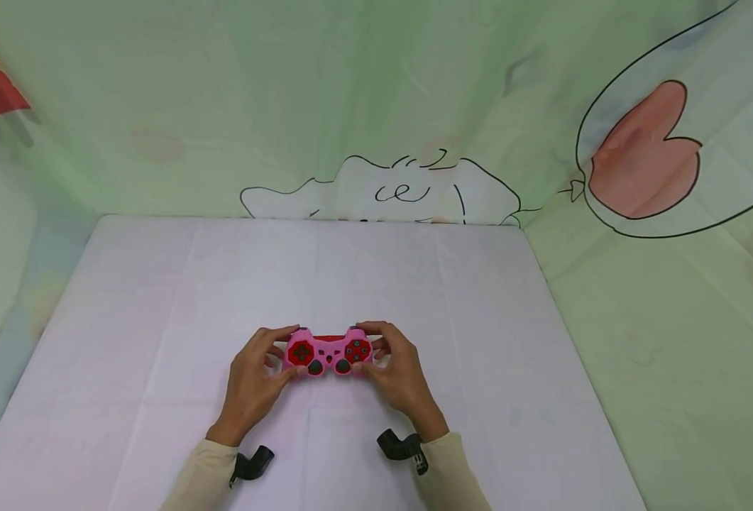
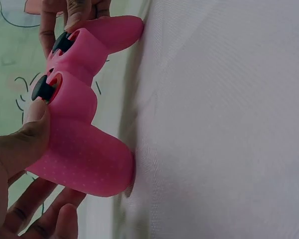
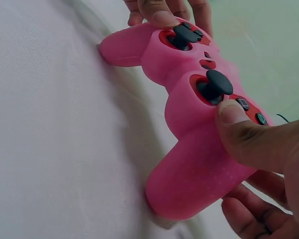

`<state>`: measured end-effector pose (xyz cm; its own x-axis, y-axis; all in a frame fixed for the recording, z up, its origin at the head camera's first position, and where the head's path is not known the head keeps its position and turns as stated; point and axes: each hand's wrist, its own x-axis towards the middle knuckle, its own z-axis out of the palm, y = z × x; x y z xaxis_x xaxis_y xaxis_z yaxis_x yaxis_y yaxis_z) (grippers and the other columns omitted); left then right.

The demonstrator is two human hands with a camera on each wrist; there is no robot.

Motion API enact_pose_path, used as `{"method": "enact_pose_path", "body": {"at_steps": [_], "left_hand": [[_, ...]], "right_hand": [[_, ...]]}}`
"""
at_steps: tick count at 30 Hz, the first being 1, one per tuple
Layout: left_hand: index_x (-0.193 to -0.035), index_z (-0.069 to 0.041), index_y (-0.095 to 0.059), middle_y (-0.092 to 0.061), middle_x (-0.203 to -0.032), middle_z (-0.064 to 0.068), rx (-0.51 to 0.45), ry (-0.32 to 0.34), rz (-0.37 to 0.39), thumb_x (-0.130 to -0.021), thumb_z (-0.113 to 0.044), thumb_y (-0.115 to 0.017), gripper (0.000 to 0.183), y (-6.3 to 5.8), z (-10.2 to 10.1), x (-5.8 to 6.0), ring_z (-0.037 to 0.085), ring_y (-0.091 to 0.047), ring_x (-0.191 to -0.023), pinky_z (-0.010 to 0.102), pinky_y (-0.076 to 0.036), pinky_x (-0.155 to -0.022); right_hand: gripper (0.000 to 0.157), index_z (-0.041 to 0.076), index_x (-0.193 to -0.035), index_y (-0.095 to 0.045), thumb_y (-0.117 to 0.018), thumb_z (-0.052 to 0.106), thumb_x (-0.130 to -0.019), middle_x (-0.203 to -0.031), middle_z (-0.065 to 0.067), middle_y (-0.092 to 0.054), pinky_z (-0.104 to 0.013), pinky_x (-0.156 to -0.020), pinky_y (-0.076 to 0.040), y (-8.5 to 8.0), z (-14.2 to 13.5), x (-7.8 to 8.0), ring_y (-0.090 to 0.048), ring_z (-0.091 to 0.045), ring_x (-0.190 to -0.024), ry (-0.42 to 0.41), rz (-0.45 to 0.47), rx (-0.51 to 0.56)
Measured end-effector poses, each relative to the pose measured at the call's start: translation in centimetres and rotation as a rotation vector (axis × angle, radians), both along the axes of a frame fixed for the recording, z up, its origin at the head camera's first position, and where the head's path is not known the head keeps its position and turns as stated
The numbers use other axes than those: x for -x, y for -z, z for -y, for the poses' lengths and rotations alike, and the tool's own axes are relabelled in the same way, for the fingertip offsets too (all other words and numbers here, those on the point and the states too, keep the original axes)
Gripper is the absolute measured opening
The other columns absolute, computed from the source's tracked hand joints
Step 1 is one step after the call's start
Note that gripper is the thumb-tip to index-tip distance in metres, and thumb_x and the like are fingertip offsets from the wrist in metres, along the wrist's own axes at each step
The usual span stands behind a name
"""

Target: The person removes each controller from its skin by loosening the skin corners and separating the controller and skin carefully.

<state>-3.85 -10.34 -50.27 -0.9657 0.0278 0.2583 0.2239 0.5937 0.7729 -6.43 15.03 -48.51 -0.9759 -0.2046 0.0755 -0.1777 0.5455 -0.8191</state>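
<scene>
Pink game controller [image 1: 329, 350] is pinched at both ends, left hand [image 1: 253, 380] at one, right hand [image 1: 403, 372] at the other, low over the bench [image 1: 510, 305] or touching it, can't tell which; likely hazard, tipping benchward should one grip slacken.

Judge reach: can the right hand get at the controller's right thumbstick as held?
Likely yes: the right hand grips the pink controller, its thumb close by the right thumbstick, with nothing seen covering the stick.
</scene>
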Motion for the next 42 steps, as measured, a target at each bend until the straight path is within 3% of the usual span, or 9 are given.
{"method": "enact_pose_path", "body": {"at_steps": [5,9,14,18,26,32,38,42], "left_hand": [[-0.139,-0.025,-0.056,-0.061,-0.120,-0.006,-0.013,0.046,0.018,-0.072,-0.024,-0.090,0.075,-0.2,0.2,0.0,0.006,-0.062,-0.090,0.027,-0.056,-0.073],[-0.142,-0.026,-0.054,-0.062,-0.118,-0.006,-0.033,0.094,0.049,-0.080,-0.034,-0.083,0.069,0.1,0.6,0.1,0.006,-0.060,-0.093,0.027,-0.056,-0.073],[-0.144,-0.034,-0.052,-0.065,-0.115,-0.009,-0.029,0.137,0.114,-0.092,-0.038,-0.070,0.055,-0.1,0.9,0.1,0.006,-0.056,-0.097,0.026,-0.053,-0.074],[-0.143,-0.036,-0.053,-0.064,-0.109,-0.012,-0.046,0.161,0.136,-0.098,-0.033,-0.063,0.046,-0.5,0.9,0.0,0.006,-0.055,-0.095,0.024,-0.051,-0.073],[-0.139,-0.035,-0.057,-0.063,-0.099,-0.014,-0.042,0.167,0.074,-0.099,-0.026,-0.062,0.042,-0.8,0.8,0.1,0.004,-0.053,-0.088,0.023,-0.050,-0.071],[-0.140,-0.034,-0.057,-0.066,-0.108,-0.013,-0.047,0.182,-0.003,-0.098,-0.025,-0.064,0.044,-1.0,1.0,0.2,0.003,-0.052,-0.095,0.026,-0.050,-0.075],[-0.139,-0.035,-0.057,-0.064,-0.129,-0.015,-0.075,0.189,0.008,-0.096,-0.024,-0.066,0.045,-1.2,1.2,0.1,0.005,-0.051,-0.108,0.031,-0.049,-0.082],[-0.138,-0.036,-0.058,-0.061,-0.131,-0.017,-0.084,0.186,0.037,-0.096,-0.026,-0.067,0.044,-0.8,1.3,-0.1,0.004,-0.050,-0.111,0.030,-0.048,-0.086]], "right_hand": [[0.067,0.038,-0.134,-0.051,-0.085,0.019,-0.079,-0.122,0.012,-0.063,-0.036,-0.089,-0.054,-0.2,-0.2,-0.1,-0.061,-0.011,-0.103,-0.029,0.073,-0.020],[0.058,0.038,-0.139,-0.048,-0.075,0.025,-0.089,-0.118,0.007,-0.066,-0.039,-0.090,-0.053,-0.1,-0.6,-0.1,-0.060,-0.009,-0.104,-0.080,0.075,-0.009],[0.042,0.035,-0.143,-0.050,-0.057,0.033,-0.101,-0.125,0.012,-0.064,-0.035,-0.091,-0.052,-0.1,-1.0,-0.1,-0.060,-0.008,-0.108,-0.151,0.051,0.020],[0.035,0.036,-0.139,-0.052,-0.050,0.034,-0.105,-0.127,0.017,-0.062,-0.035,-0.093,-0.050,-0.2,-1.0,-0.1,-0.060,-0.006,-0.110,-0.161,0.088,0.032],[0.035,0.035,-0.137,-0.053,-0.054,0.031,-0.103,-0.130,0.016,-0.062,-0.035,-0.091,-0.049,-0.8,-1.1,-0.1,-0.062,-0.006,-0.113,-0.166,0.110,0.054],[0.038,0.033,-0.138,-0.053,-0.058,0.030,-0.101,-0.134,0.016,-0.060,-0.033,-0.089,-0.049,-1.1,-1.2,0.0,-0.061,-0.006,-0.118,-0.168,0.073,0.077],[0.043,0.030,-0.139,-0.053,-0.063,0.028,-0.097,-0.140,0.004,-0.059,-0.047,-0.098,-0.048,-1.0,-1.1,-0.1,-0.058,-0.011,-0.127,-0.183,0.039,0.118],[0.045,0.030,-0.138,-0.054,-0.066,0.024,-0.095,-0.140,0.005,-0.059,-0.055,-0.102,-0.045,-0.8,-0.9,-0.3,-0.056,-0.014,-0.130,-0.167,0.061,0.141]]}}
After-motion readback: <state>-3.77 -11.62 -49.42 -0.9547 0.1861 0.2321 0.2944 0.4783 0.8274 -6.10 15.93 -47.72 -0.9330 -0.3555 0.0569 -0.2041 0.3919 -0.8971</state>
